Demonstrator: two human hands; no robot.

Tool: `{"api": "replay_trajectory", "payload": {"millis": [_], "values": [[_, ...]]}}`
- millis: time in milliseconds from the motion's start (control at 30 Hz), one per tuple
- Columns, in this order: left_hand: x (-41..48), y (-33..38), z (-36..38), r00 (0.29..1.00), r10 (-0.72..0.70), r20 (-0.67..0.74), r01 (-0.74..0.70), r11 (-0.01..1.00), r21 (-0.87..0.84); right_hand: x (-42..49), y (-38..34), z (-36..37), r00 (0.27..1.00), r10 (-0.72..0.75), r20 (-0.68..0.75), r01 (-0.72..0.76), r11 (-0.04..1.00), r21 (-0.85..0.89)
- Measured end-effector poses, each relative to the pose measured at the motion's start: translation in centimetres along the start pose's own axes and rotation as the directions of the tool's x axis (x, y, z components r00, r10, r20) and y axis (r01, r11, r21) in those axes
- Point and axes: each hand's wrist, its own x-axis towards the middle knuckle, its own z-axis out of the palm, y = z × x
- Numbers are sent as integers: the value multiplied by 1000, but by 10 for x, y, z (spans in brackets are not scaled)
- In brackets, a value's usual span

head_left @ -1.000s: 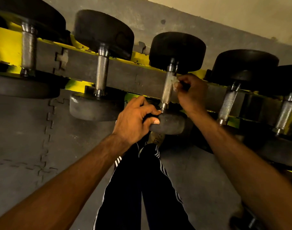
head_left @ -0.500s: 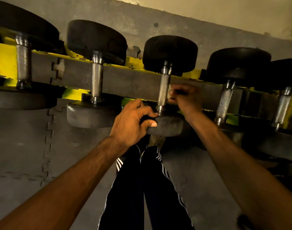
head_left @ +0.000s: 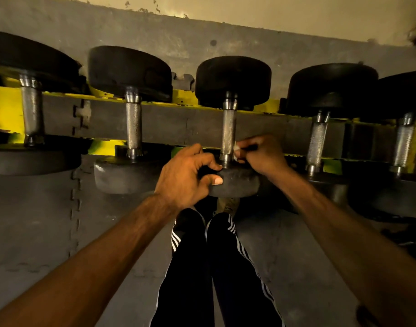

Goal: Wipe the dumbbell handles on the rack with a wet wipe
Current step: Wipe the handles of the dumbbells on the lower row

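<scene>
A yellow metal rack [head_left: 6,107], faced with a grey interlocking foam strip [head_left: 169,123], runs across the upper half of the frame. It carries five dumbbells with black round rubber heads and knurled steel handles, and each handle runs from top to bottom of the frame. The centre dumbbell [head_left: 233,79] sits at mid-frame. Its knurled steel handle [head_left: 228,128] crosses the foam strip between a far head above and a near head [head_left: 240,184] below. The left hand [head_left: 185,178] enters from the lower left and grips the near head: the fingers curl over its upper face beside the handle collar, and the thumb presses on its rim. The right hand [head_left: 261,156] enters from the lower right with its fingers closed on a small white wet wipe [head_left: 235,151], pinching it against the right side of the handle at its lower end, just above the collar. Only a small crumpled portion of the wipe shows between the fingers and the steel. Two further dumbbells [head_left: 133,126] [head_left: 32,112] rest on the rack to the left of the centre unit and two [head_left: 316,138] [head_left: 403,140] to the right, none in contact with either hand. Grey interlocking floor mat tiles [head_left: 37,220] fill the lower left. Legs in black trousers with white side stripes [head_left: 228,267] occupy the lower centre, directly below the near head.
</scene>
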Motion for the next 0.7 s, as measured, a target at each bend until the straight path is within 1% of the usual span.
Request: {"api": "replay_trajectory", "payload": {"millis": [67,133,167,233,300,333,367,400,467,500,533,567,600,633,667,700], "values": [[1,1,-1,1000,11,16,-11,1000,10,10,-7,-3,1000,1,-13,-1,999,44],[0,-1,-1,1000,13,17,-13,1000,5,21,-16,-4,999,4,-39,4,979,202],[-1,-2,-1,1000,10,15,-10,1000,0,25,-18,-2,999,4,-34,4,968,250],[-1,-3,0,1000,6,17,-6,1000,-7,27,-14,-3,998,24,50,-36,968,250],[-2,-2,1,1000,4,19,-4,1000,-8,19,-7,-7,980,97,171,-130,972,196],[-2,-1,1,1000,3,15,-3,1000,-8,16,-3,-8,972,125,200,-160,973,168],[-3,-1,1,1000,3,12,-3,1000,-8,13,-2,-9,973,134,187,-167,971,169],[-3,0,1,1000,5,5,-5,1000,-7,12,-3,-9,984,119,136,-145,970,196],[-3,1,2,1000,2,-11,-2,1000,-4,11,-8,-5,999,21,-42,-11,974,228],[-3,1,2,1000,-5,-12,5,1000,-6,9,-12,-1,990,-65,-126,89,977,195],[-2,1,2,1000,-10,-10,10,1000,-10,6,-14,3,969,-166,-185,190,974,124],[-2,1,1,1000,-12,-6,12,1000,-15,3,-14,5,942,-272,-198,284,958,34],[-2,0,1,1000,-10,-1,10,1000,-18,0,-13,4,916,-371,-153,363,929,-77],[-2,0,1,1000,-6,3,6,1000,-21,-3,-10,2,888,-456,-52,438,876,-202],[-2,0,1,1000,0,7,0,1000,-22,-6,-8,-2,854,-514,83,511,795,-329],[-2,0,0,1000,4,9,-4,1000,-18,-7,-8,-7,821,-528,219,567,704,-427]]}}
